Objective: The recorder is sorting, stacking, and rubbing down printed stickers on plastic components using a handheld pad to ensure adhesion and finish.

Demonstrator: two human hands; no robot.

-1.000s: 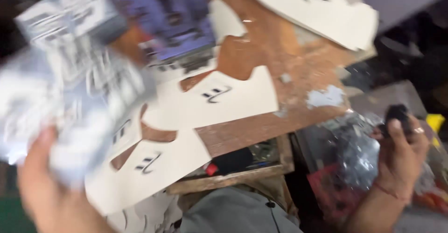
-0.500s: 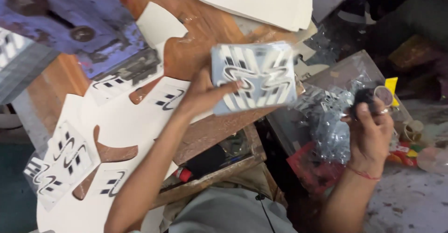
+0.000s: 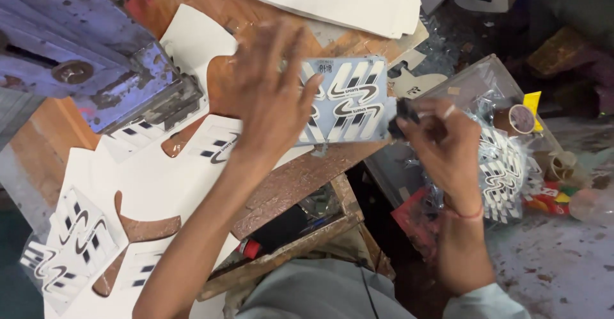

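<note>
Pale-blue transfer sheet [image 3: 348, 101] with black-and-white swoosh marks lies on the wooden workbench [image 3: 300, 178]. Left hand [image 3: 272, 95] rests spread flat on it, gripping nothing. Right hand [image 3: 441, 143] pinches a small black tool [image 3: 403, 116] at the sheet's right edge.

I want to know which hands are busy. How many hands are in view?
2: the left hand presses the printed transfer sheet on the wooden bench; the right hand pinches a small black object at its edge.

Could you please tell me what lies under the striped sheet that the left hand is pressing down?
Under the striped sheet shows the brown wooden table and a white cutout's edge. The left hand covers the rest.
</note>
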